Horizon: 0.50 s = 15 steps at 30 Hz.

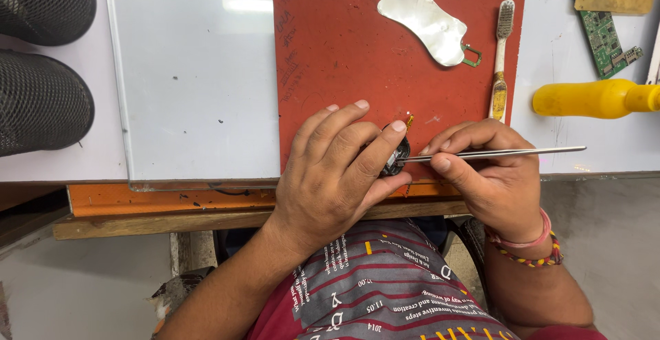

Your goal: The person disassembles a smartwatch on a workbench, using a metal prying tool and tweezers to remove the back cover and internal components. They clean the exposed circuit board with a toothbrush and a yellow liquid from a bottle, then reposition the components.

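Left hand (337,168) gripped my small part (397,158); right hand (491,175) pinched tweezers (495,153), tip at it. Probing step, I judged; next needed steady tip.

Left hand (337,175) grips a small dark round part (397,158) at the near edge of a red mat (330,51); right hand (491,175) pinches metal tweezers (495,153), tips touching the part. On the mat beyond: shiny metal plate (423,17), worn toothbrush (500,58). Yellow handle (595,98) lies right, circuit board (605,34) behind it.
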Each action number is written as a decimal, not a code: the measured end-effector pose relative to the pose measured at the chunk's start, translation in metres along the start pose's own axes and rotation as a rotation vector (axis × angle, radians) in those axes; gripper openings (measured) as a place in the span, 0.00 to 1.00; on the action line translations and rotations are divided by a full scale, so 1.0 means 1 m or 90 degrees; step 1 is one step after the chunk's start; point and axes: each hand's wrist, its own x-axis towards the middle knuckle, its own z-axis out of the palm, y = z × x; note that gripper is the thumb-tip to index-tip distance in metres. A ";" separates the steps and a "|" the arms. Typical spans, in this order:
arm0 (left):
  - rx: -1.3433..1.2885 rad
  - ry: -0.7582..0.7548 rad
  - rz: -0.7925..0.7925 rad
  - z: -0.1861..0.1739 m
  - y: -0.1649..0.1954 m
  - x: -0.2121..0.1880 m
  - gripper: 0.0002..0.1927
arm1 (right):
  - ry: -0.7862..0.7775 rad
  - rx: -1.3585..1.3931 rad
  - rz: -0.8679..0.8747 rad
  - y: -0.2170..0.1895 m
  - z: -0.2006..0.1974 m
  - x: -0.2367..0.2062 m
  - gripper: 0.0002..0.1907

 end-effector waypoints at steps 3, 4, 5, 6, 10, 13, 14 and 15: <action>0.002 -0.002 -0.004 -0.001 0.000 0.000 0.37 | -0.010 -0.018 -0.018 0.000 -0.001 -0.001 0.07; 0.004 -0.002 -0.005 -0.001 0.000 0.001 0.37 | -0.004 -0.005 -0.024 0.000 -0.001 -0.001 0.07; 0.004 -0.002 -0.006 -0.001 0.000 0.001 0.37 | 0.001 0.008 -0.030 0.000 -0.001 -0.001 0.07; 0.005 -0.001 -0.007 -0.002 0.001 0.001 0.37 | 0.006 0.022 -0.035 0.000 0.000 -0.001 0.07; 0.009 -0.004 -0.010 -0.002 0.001 0.001 0.37 | 0.050 0.073 -0.047 -0.002 0.001 -0.002 0.07; 0.005 0.002 -0.013 -0.002 0.001 0.002 0.37 | 0.055 0.123 -0.057 -0.002 0.003 -0.002 0.09; 0.007 0.000 -0.012 -0.002 0.001 0.002 0.37 | 0.053 0.151 -0.057 -0.001 0.003 -0.002 0.10; 0.008 -0.001 -0.013 -0.002 0.000 0.001 0.37 | 0.049 0.178 -0.056 0.000 0.003 -0.001 0.11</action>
